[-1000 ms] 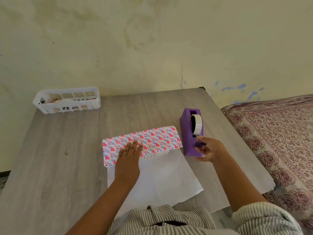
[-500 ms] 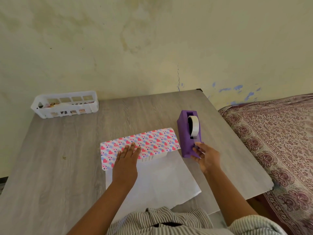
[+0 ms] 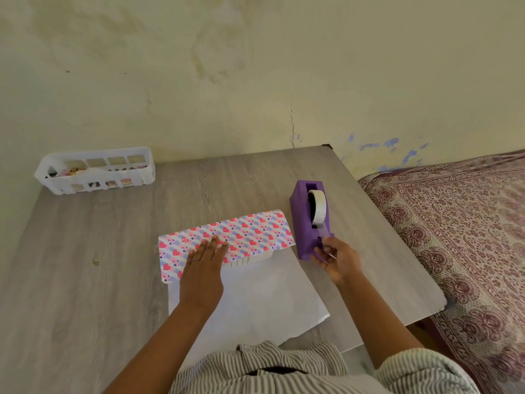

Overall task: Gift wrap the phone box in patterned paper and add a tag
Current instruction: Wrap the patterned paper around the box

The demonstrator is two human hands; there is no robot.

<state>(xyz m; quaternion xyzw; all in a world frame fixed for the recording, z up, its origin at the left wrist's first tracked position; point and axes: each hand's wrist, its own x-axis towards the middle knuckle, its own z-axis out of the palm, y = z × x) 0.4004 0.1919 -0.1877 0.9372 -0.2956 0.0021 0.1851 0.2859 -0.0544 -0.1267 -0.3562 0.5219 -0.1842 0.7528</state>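
The heart-patterned wrapping paper [image 3: 250, 231] is folded over the phone box, whose white edge [image 3: 257, 255] peeks out below the flap. The paper's white underside [image 3: 255, 294] spreads toward me on the table. My left hand [image 3: 203, 268] presses flat on the patterned flap with straight fingers. A purple tape dispenser [image 3: 305, 220] with a white roll stands right of the box. My right hand [image 3: 336, 258] pinches the clear tape end at the dispenser's near tip.
A white slotted basket [image 3: 95, 170] with small items sits at the far left of the grey wooden table [image 3: 85, 265]. A bed with a maroon patterned cover [image 3: 460, 237] lies to the right. The wall stands just behind the table.
My right hand has taken the tape end between its fingers at the dispenser's near tip. My left hand stays pressed on the flap.
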